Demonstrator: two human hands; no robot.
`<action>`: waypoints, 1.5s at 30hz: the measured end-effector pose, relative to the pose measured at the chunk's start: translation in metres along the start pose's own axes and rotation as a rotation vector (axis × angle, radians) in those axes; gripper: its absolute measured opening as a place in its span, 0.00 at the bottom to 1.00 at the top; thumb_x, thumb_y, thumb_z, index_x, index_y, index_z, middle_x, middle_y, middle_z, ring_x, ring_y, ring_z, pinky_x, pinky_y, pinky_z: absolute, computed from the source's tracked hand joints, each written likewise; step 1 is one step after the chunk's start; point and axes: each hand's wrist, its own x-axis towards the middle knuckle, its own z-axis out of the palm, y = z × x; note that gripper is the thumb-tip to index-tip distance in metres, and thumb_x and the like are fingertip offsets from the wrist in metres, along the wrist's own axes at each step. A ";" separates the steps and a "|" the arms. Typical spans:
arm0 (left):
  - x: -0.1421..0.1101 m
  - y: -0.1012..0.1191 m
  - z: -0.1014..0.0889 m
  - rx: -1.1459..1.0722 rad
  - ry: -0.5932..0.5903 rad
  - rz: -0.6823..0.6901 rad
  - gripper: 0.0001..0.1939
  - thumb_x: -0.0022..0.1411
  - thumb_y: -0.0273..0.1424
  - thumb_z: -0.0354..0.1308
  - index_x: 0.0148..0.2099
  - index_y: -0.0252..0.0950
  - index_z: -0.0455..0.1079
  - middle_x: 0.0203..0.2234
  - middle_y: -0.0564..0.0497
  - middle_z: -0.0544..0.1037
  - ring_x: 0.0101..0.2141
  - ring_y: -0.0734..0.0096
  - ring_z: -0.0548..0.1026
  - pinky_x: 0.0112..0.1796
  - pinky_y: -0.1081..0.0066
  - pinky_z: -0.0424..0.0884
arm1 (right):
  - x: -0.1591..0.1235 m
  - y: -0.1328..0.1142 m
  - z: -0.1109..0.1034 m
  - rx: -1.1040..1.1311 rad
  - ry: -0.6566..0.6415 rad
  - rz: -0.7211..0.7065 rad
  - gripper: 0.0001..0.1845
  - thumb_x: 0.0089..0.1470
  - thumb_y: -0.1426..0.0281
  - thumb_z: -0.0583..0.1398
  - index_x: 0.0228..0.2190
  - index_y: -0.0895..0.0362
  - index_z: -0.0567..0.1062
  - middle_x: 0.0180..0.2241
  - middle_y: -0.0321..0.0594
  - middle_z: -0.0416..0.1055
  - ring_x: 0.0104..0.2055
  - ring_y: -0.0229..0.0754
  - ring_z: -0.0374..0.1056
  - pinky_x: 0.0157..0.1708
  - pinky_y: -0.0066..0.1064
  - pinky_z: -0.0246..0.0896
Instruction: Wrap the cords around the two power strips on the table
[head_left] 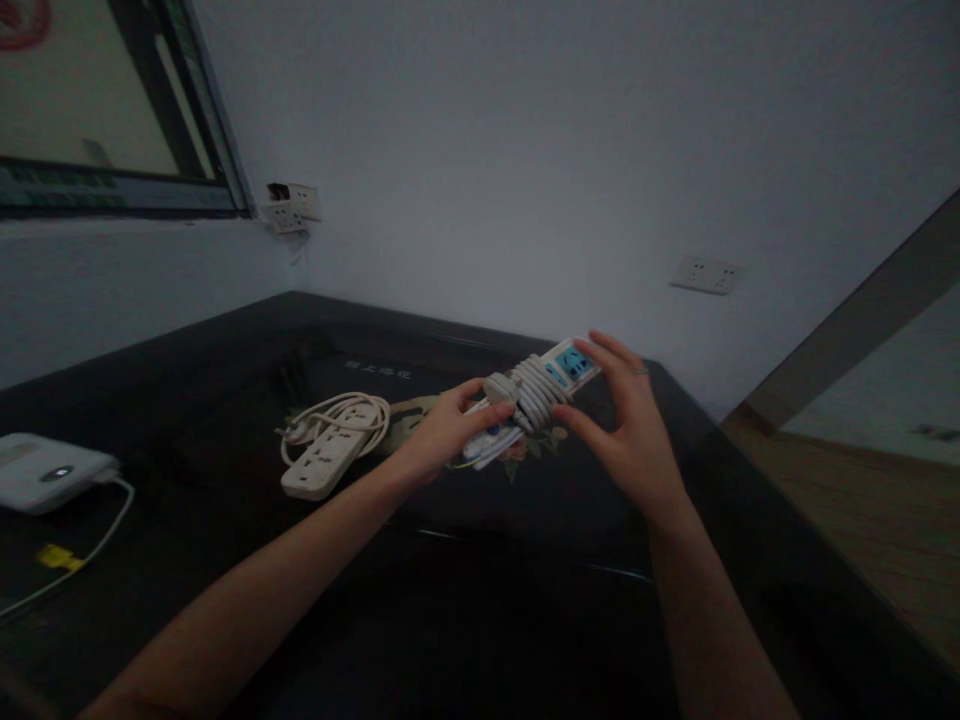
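Both hands hold a white power strip (564, 367) with blue sockets, lifted a little above the black table (225, 345). Its grey cable (534, 392) is wound in several turns around the strip's middle, and the plug (499, 388) sits on top of the coil. My left hand (444, 432) grips the near end of the strip, thumb pressed by the plug. My right hand (628, 420) holds the far end, fingers curved over the top and thumb under the coil.
A second, cream power strip (324, 462) with its cable looped beside it lies on the table to the left. A white power bank (43, 470) with a cable rests at the far left. Wall sockets (706, 273) sit behind; a wooden floor lies to the right.
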 end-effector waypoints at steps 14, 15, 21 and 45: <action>0.005 0.011 -0.018 0.404 -0.206 0.292 0.21 0.55 0.36 0.61 0.50 0.35 0.70 0.47 0.43 0.77 0.49 0.61 0.74 0.51 0.61 0.67 | 0.005 0.010 0.002 0.569 0.139 0.599 0.15 0.48 0.58 0.64 0.36 0.53 0.74 0.27 0.33 0.67 0.24 0.34 0.64 0.16 0.22 0.63; 0.004 0.012 -0.018 0.468 -0.164 0.349 0.23 0.56 0.36 0.61 0.53 0.34 0.68 0.48 0.43 0.76 0.49 0.61 0.73 0.51 0.60 0.67 | 0.005 0.010 0.002 0.569 0.162 0.597 0.15 0.48 0.58 0.64 0.36 0.53 0.74 0.28 0.33 0.67 0.25 0.34 0.65 0.16 0.22 0.63; 0.002 0.017 -0.021 0.611 -0.252 0.494 0.31 0.53 0.34 0.66 0.58 0.36 0.64 0.53 0.41 0.73 0.51 0.60 0.72 0.52 0.60 0.66 | 0.005 0.009 0.004 0.586 0.137 0.586 0.14 0.49 0.59 0.63 0.36 0.53 0.74 0.27 0.32 0.66 0.24 0.34 0.65 0.17 0.23 0.64; -0.008 0.029 -0.012 0.288 -0.166 0.284 0.33 0.45 0.28 0.69 0.55 0.38 0.67 0.51 0.45 0.74 0.50 0.60 0.72 0.52 0.60 0.66 | 0.001 -0.004 -0.012 0.260 0.200 0.269 0.11 0.52 0.62 0.62 0.39 0.51 0.75 0.30 0.32 0.69 0.27 0.36 0.63 0.26 0.28 0.59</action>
